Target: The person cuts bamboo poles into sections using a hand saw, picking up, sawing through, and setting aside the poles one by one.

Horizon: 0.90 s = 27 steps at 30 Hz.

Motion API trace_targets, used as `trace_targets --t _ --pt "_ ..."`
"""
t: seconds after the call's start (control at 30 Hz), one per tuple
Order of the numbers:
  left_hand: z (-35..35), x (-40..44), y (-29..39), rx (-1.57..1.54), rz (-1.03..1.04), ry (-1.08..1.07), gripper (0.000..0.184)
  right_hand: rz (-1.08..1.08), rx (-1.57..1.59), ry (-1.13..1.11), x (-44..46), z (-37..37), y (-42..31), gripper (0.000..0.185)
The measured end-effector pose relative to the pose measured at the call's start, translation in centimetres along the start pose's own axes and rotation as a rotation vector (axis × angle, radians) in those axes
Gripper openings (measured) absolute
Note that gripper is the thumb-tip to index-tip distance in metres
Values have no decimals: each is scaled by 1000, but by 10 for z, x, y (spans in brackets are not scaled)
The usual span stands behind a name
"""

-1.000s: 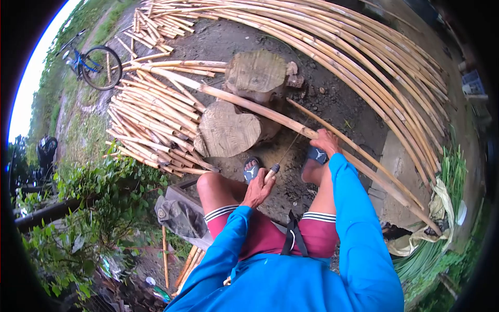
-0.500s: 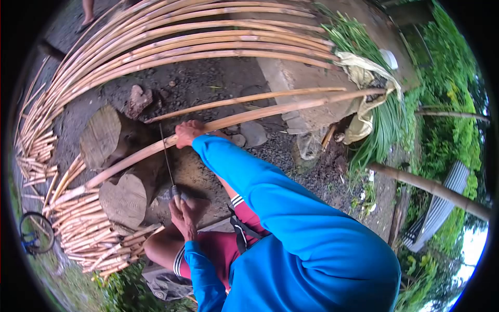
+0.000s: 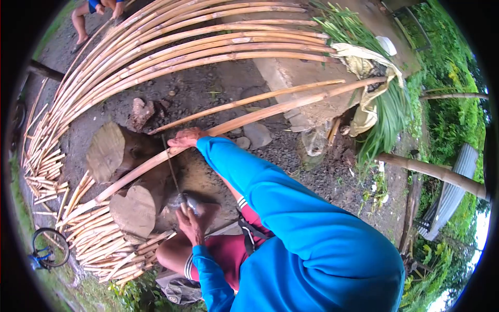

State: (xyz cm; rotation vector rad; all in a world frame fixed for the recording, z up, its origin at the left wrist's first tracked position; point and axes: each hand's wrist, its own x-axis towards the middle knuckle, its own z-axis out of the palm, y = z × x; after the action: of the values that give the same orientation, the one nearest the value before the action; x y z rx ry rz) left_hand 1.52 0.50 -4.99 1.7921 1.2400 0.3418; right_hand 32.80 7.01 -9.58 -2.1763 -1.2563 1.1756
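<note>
A long bamboo pole (image 3: 249, 120) runs slantwise across the view, resting over the cut logs at its left end. My right hand (image 3: 187, 138) is closed over this pole from above. Below it, my left hand (image 3: 191, 224) is wrapped around the handle of a thin-bladed tool (image 3: 174, 174). The narrow blade crosses the pole just left of my right fingers; I cannot tell whether it is a knife or a saw. Two wood blocks, an upper log (image 3: 106, 151) and a lower log (image 3: 132, 210), stand by the pole. Another thinner pole (image 3: 249, 106) lies just beyond.
Long bamboo poles (image 3: 208, 44) lie in a curved row at the top. Short cut pieces (image 3: 112, 249) are piled at the lower left. A pale sack (image 3: 364, 112) with green leaves is at the right. A person (image 3: 80, 23) is at the top left, near the poles.
The whole view has shifted slightly, so the scene sits lower and further right. My right hand's fingers are now closer to the blade. More of the other person shows.
</note>
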Motion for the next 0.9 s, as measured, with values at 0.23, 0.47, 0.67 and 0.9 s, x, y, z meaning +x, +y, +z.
trace_targets --t 0.23,0.47,0.67,0.9 --pt "-3 0 -21 -95 -82 -25 53 -448 -37 189 -6 16 18 56" --pt "2 1 17 -72 -9 74 26 33 -169 39 -13 0 -25 75" --pt "1 1 21 -174 -100 45 28 40 -134 -47 -1 -2 -20 74" --pt "0 3 14 -135 -133 20 30 21 -65 -94 0 -4 -13 73"
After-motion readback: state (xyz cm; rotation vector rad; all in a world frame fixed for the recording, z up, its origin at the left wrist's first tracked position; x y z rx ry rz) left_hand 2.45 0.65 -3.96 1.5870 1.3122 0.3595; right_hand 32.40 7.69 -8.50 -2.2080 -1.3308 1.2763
